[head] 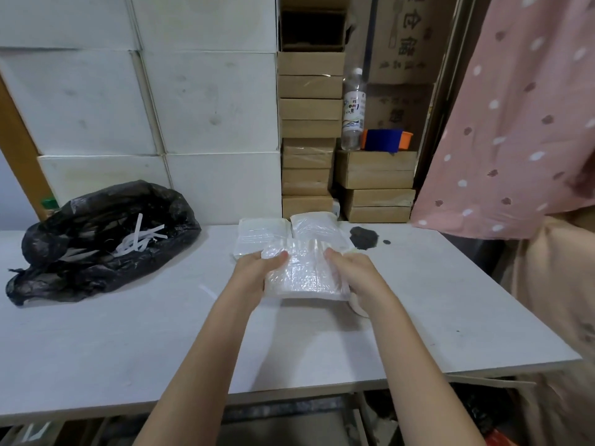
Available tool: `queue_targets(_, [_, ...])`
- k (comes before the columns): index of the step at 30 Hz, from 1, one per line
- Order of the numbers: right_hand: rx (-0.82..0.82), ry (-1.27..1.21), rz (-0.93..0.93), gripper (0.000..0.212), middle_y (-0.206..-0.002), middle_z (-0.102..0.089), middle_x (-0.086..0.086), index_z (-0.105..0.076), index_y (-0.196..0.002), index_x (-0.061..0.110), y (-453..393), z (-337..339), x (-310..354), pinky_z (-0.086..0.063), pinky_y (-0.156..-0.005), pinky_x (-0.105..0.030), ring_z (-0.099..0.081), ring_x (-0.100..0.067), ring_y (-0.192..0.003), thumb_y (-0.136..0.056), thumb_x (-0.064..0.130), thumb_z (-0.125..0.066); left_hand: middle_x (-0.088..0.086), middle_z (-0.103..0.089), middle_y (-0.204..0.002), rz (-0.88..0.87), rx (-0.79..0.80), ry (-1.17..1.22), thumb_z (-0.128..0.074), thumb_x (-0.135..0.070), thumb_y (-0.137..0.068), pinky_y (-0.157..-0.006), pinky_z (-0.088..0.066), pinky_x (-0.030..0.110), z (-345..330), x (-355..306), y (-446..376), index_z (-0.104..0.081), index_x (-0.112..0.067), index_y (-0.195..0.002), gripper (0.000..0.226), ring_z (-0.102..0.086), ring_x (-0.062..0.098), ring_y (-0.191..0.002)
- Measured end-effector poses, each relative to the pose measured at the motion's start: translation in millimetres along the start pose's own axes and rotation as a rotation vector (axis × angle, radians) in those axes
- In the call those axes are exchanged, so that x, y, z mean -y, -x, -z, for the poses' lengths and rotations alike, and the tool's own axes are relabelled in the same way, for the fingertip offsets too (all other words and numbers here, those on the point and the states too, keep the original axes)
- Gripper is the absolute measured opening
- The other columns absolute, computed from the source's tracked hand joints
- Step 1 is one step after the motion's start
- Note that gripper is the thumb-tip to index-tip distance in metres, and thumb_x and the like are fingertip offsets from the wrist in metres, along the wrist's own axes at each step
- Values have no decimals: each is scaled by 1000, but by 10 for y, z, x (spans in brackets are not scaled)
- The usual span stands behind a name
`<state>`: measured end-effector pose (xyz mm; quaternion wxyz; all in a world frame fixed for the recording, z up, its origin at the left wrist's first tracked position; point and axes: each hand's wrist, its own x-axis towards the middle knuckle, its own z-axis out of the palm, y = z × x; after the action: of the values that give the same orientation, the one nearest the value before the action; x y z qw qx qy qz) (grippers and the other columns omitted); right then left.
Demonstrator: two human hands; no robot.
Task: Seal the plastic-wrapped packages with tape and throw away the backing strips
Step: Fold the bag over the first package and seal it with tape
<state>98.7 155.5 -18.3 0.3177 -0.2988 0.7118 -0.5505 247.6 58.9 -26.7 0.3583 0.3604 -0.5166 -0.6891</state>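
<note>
Left hand (pixel 257 272) and right hand (pixel 351 275) grip one plastic-wrapped package (pixel 306 275) from opposite sides, fingers curled over its edges, held just above white bench (pixel 128 342). Tape roll (pixel 358 306) partly hidden under right wrist. One loose backing strip (pixel 208 291) lies on bench left of left forearm. Two more wrapped packages (pixel 262 235) side by side beyond. Black rubbish bag (pixel 96 239) far left, several white strips inside. Dark stain near far edge. Behind: stacked white and cardboard boxes, one bottle (pixel 353 111).

Clear bottle (pixel 353 107) stands on cardboard boxes (pixel 375 170) beside spotted pink cloth (pixel 515 130)
</note>
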Motion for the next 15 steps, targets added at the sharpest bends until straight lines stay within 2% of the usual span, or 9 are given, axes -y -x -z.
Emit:
queue_targets(2, [31,11,12,28,-70,-48,3,-41,-76,19,-53,78,90,-34,-55,-23,-49,-12,-67,-90,38,-56,8,-74,-81,-18,36,19,-64,-1,-84,-77,-55,33,-63,-109,-54,-67,-4,-89,6,-70,19,-72])
queue_targets(5, [-12,-47,60,30,-66,-45,4,-37,-69,24,-116,154,146,-31,-51,-22,-45,-9,-60,-91,34,-57,9,-69,-94,-64,22,-69,-66,-9,-85,-70,-56,28,-188,-191,-164,-65,-7,-100,15,-66,21,-82])
queue_targets(7, [-73,-84,82,27,-64,-48,1,-40,-72,21,-140,182,174,-36,-49,-19,-46,-9,-57,-91,30,-56,7,-68,-102,-68,6,-158,-70,-23,-82,-76,-53,29,-273,-217,-271,-63,-10,-111,33,-65,22,-92])
queue_targets(9, [-126,-116,81,22,-70,-51,-3,-44,-78,15,-184,214,154,-38,-54,-21,-49,-13,-60,-91,29,-55,7,-66,-114,-37,12,-213,-75,-38,-72,-87,-52,35,-381,-220,-335,-59,-12,-119,56,-64,23,-100])
queue_targets(10, [-143,-124,72,21,-73,-51,-4,-46,-80,13,-202,239,134,-39,-56,-23,-49,-15,-62,-91,28,-55,6,-66,-111,-22,16,-224,-75,-39,-72,-84,-53,34,-438,-207,-370,-58,-11,-117,56,-65,21,-95])
queue_targets(12, [-160,-132,47,21,-69,-49,-4,-45,-75,13,-247,314,105,-38,-53,-23,-47,-15,-59,-91,25,-52,4,-65,-96,7,4,-244,-68,-32,-82,-71,-51,28,-564,-198,-403,-59,-11,-109,35,-63,17,-80])
queue_targets(13, [-161,-144,27,21,-65,-45,-2,-43,-72,14,-269,366,111,-36,-48,-19,-44,-14,-56,-91,21,-49,4,-64,-96,17,-10,-253,-66,-31,-85,-71,-50,28,-623,-186,-437,-58,-11,-111,34,-62,19,-82])
queue_targets(15, [-144,-194,-41,9,-63,-37,-3,-42,-82,13,-326,485,129,-32,-39,-12,-36,-14,-53,-92,12,-40,6,-64,-110,37,-20,-267,-66,-37,-83,-85,-51,34,-732,-168,-488,-55,-8,-121,49,-62,23,-96])
